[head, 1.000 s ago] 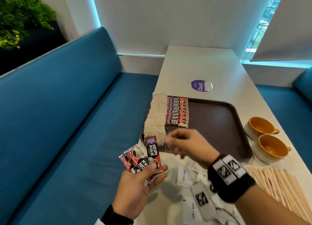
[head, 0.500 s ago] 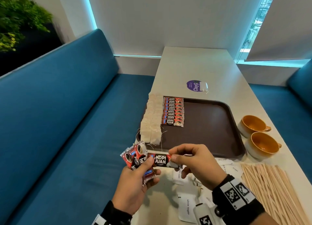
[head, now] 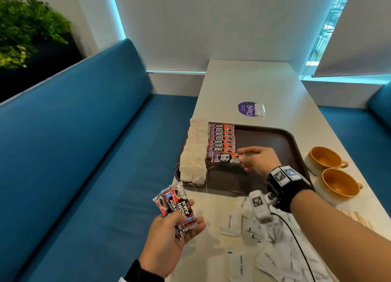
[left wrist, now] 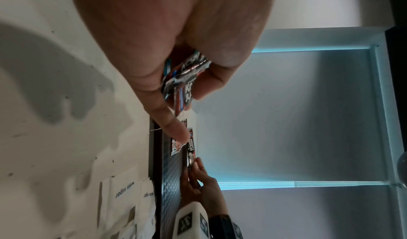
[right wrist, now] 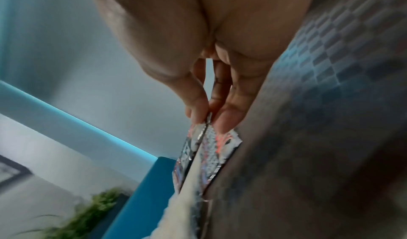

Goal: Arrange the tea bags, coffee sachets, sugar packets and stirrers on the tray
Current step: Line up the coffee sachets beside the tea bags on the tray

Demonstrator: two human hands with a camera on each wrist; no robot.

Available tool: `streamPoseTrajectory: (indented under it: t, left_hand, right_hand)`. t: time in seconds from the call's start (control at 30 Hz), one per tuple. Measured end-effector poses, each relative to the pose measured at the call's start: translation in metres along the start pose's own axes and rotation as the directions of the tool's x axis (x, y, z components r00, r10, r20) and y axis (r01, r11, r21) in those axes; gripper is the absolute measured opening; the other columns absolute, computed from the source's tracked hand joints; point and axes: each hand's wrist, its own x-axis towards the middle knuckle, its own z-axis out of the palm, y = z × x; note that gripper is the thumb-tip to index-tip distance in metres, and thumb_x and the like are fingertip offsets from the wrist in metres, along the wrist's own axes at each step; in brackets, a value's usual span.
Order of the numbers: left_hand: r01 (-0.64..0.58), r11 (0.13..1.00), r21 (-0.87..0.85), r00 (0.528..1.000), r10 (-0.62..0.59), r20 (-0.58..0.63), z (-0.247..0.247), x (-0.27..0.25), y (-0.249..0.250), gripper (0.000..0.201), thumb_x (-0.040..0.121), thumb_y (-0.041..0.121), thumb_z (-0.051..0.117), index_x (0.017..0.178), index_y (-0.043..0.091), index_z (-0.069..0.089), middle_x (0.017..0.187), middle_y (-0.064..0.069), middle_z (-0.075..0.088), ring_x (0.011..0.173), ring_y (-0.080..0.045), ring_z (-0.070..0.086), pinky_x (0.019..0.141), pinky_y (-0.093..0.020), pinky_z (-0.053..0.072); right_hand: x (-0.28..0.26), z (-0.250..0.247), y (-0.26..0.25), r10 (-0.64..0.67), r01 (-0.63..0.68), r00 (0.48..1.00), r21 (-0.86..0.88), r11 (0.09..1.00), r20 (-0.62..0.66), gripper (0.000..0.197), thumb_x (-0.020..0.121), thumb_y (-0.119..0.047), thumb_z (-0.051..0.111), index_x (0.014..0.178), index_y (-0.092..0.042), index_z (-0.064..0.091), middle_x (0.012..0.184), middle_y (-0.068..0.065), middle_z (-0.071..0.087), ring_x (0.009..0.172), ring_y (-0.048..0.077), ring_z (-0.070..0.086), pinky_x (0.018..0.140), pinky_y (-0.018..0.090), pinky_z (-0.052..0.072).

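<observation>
Two orange cups (head: 330, 171) stand on the pale table (head: 249, 84) between blue benches (head: 74, 154), right of the brown tray (head: 275, 140). Seven coffee sachets (head: 221, 140) lie in a row there beside the tea bags (head: 193, 154); the right hand (head: 257, 160) fingers pinch an eighth sachet (head: 225, 157) over the tray, and the left hand (head: 169, 239) grips three spare sachets (head: 175, 203).

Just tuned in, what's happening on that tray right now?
A person is filling a brown tray. The right hand pinches one coffee sachet at the near end of the sachet row, beside the tea bags. The left hand holds a few more sachets. Sugar packets and stirrers wait on the table.
</observation>
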Motion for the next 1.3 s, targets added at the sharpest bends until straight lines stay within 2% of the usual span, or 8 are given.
streamPoseTrajectory:
  t: [0.3, 0.5, 0.7, 0.83, 0.93, 1.07, 1.17, 1.3]
  left_hand:
    - [0.028, 0.998, 0.064, 0.999, -0.026, -0.023, -0.008, 0.002, -0.009, 0.035, 0.091, -0.018, 0.042, 0.105, -0.008, 0.072, 0.084, -0.024, 0.075, 0.080, -0.045, 0.072, 0.066, -0.047, 0.062]
    - [0.018, 0.999, 0.041, 1.000, -0.017, -0.023, -0.007, 0.001, -0.006, 0.033, 0.092, -0.017, 0.043, 0.106, -0.007, 0.071, 0.099, -0.025, 0.075, 0.079, -0.043, 0.073, 0.064, -0.045, 0.063]
    - [-0.042, 0.997, 0.064, 0.999, 0.043, -0.012, -0.004, 0.001, -0.004, 0.018, 0.092, -0.015, 0.055, 0.108, -0.016, 0.063, 0.089, -0.028, 0.072, 0.081, -0.043, 0.073, 0.064, -0.039, 0.062]
    - [-0.093, 0.995, 0.025, 0.995, 0.093, -0.032, 0.001, 0.001, -0.002, 0.013, 0.090, -0.011, 0.062, 0.102, -0.010, 0.064, 0.089, -0.029, 0.072, 0.079, -0.041, 0.073, 0.063, -0.036, 0.063]
    - [-0.114, 0.992, 0.049, 0.993, 0.115, -0.019, 0.004, 0.001, -0.002, 0.010, 0.089, -0.009, 0.064, 0.098, -0.006, 0.065, 0.086, -0.027, 0.072, 0.076, -0.037, 0.072, 0.062, -0.033, 0.062]
    - [-0.168, 0.981, 0.099, 0.985, 0.171, -0.026, 0.005, 0.001, -0.005, 0.010, 0.087, -0.008, 0.067, 0.096, -0.004, 0.068, 0.085, -0.026, 0.071, 0.072, -0.032, 0.068, 0.061, -0.031, 0.059]
    - [-0.211, 0.969, 0.130, 0.976, 0.215, -0.016, 0.004, 0.002, -0.005, 0.013, 0.087, -0.007, 0.068, 0.100, -0.005, 0.071, 0.084, -0.025, 0.070, 0.067, -0.027, 0.066, 0.059, -0.028, 0.057]
    - [-0.210, 0.971, 0.113, 0.978, 0.210, 0.014, 0.007, 0.004, -0.002, 0.018, 0.087, -0.003, 0.069, 0.105, -0.005, 0.071, 0.092, -0.028, 0.072, 0.070, -0.028, 0.068, 0.062, -0.029, 0.060]
  right_hand:
    - [0.041, 0.023, 0.009, 0.054, -0.057, 0.998, -0.280, 0.958, -0.020, 0.018, 0.076, -0.006, 0.088, 0.091, -0.012, 0.078, 0.082, 0.010, 0.077, 0.066, 0.016, 0.069, 0.065, 0.029, 0.062]
    - [0.047, 0.026, 0.003, 0.074, -0.069, 0.997, -0.394, 0.917, -0.003, 0.020, 0.073, -0.009, 0.090, 0.087, -0.012, 0.077, 0.085, 0.011, 0.077, 0.065, 0.017, 0.068, 0.059, 0.029, 0.060]
    - [0.022, 0.027, -0.004, -0.043, 0.021, 0.997, -0.294, 0.956, -0.066, 0.016, 0.084, -0.027, 0.083, 0.091, -0.015, 0.074, 0.072, 0.005, 0.072, 0.053, 0.015, 0.060, 0.060, 0.032, 0.058]
    - [-0.046, 0.038, -0.017, -0.101, 0.115, 0.985, -0.092, 0.989, 0.142, 0.013, 0.088, -0.031, 0.079, 0.091, -0.018, 0.075, 0.074, 0.000, 0.068, 0.055, 0.017, 0.059, 0.054, 0.031, 0.051]
    - [-0.096, 0.044, -0.016, -0.098, 0.064, 0.933, 0.106, 0.992, 0.347, 0.022, 0.087, -0.023, 0.079, 0.108, -0.017, 0.073, 0.089, 0.006, 0.073, 0.063, 0.023, 0.063, 0.052, 0.030, 0.052]
    - [-0.125, 0.039, -0.007, -0.127, -0.007, 0.938, 0.383, 0.924, 0.323, 0.034, 0.082, -0.017, 0.077, 0.116, -0.011, 0.072, 0.090, 0.015, 0.072, 0.064, 0.028, 0.062, 0.053, 0.034, 0.052]
    - [-0.134, 0.029, -0.003, -0.151, 0.022, 0.938, 0.380, 0.925, 0.313, 0.027, 0.080, -0.016, 0.077, 0.106, -0.009, 0.077, 0.083, 0.011, 0.068, 0.065, 0.030, 0.061, 0.055, 0.036, 0.054]
    - [-0.130, 0.020, 0.003, -0.160, 0.097, 0.927, 0.195, 0.976, 0.339, 0.024, 0.079, 0.011, 0.077, 0.098, -0.003, 0.078, 0.075, 0.011, 0.068, 0.063, 0.030, 0.065, 0.058, 0.034, 0.059]
